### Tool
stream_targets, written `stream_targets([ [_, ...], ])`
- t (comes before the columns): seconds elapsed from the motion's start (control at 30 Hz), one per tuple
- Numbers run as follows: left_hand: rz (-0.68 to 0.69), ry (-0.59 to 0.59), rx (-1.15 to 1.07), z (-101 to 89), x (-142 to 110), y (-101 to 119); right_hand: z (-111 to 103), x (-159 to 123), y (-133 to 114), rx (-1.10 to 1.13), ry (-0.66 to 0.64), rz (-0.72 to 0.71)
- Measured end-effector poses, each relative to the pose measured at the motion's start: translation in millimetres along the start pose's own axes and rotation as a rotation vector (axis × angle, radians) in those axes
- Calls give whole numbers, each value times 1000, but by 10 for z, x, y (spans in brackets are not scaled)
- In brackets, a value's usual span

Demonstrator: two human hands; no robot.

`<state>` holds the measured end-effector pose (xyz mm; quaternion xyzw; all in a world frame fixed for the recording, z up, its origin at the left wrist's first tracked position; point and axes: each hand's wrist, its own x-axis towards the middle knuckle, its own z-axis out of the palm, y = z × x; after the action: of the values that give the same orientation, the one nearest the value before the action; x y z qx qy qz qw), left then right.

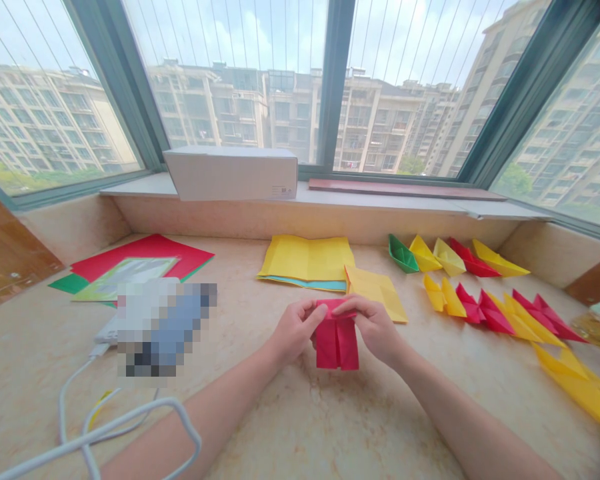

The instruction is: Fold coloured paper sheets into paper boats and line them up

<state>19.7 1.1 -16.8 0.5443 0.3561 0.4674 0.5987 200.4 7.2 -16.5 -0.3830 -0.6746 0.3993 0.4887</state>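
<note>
A partly folded red sheet of paper (337,341) is held just above the marble counter (300,427) in front of me. My left hand (294,328) pinches its upper left edge with thumb and fingers closed. At the upper right edge my right hand (375,327) pinches the same sheet. The lower part of the paper hangs down in two narrow flaps. Behind it lie a folded yellow sheet (377,291) and a creased yellow sheet on a blue one (307,259).
Several folded paper boats in green, yellow and red (450,257) stand in rows at the right. Red and green sheets (140,263) lie at the left beside a blurred-out object (163,327) with white cables (100,427). A white box (233,172) sits on the window sill.
</note>
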Motion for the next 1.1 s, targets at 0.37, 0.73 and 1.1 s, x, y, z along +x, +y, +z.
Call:
stream_targets([
  [0.37,28,58,137,-44,29,-35,41,39,-51,246,69,269],
  [0.73,12,50,172,0,-28,15,14,32,-8,166,12,196],
  [1.1,-16,-71,279,3,-55,23,20,5,-48,62,28,227],
])
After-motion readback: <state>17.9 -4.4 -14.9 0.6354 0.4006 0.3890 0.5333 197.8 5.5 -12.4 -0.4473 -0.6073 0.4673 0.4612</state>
